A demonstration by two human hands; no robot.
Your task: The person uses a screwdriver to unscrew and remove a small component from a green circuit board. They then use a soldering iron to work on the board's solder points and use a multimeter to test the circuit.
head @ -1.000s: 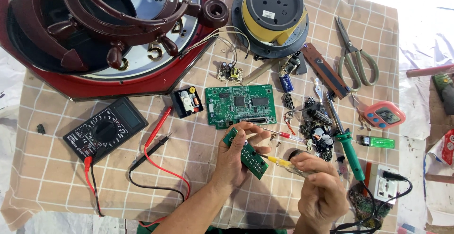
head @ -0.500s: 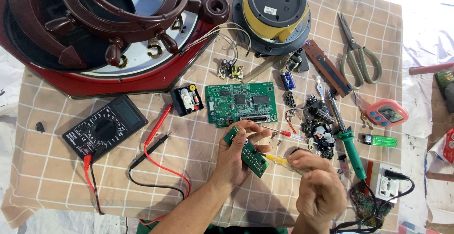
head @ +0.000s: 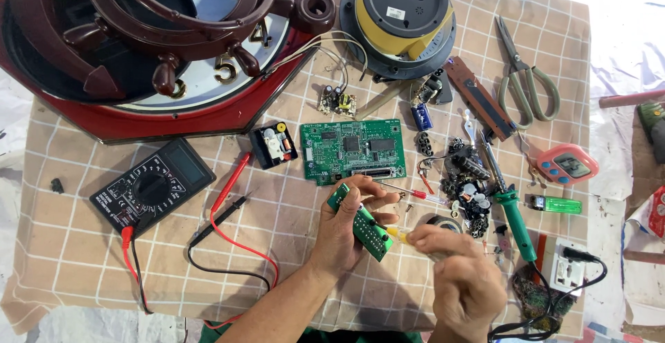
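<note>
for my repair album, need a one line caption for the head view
Left hand holds a small green circuit board while right hand brings a yellow-handled tool to it.

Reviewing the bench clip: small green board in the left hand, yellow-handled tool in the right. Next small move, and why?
Probably bring the tool tip onto the small green board. The left hand holds the board tilted, clear of the cloth, and the right hand has the yellow-handled tool pointing at the board's lower end; whether the tip touches it cannot be told.
</note>
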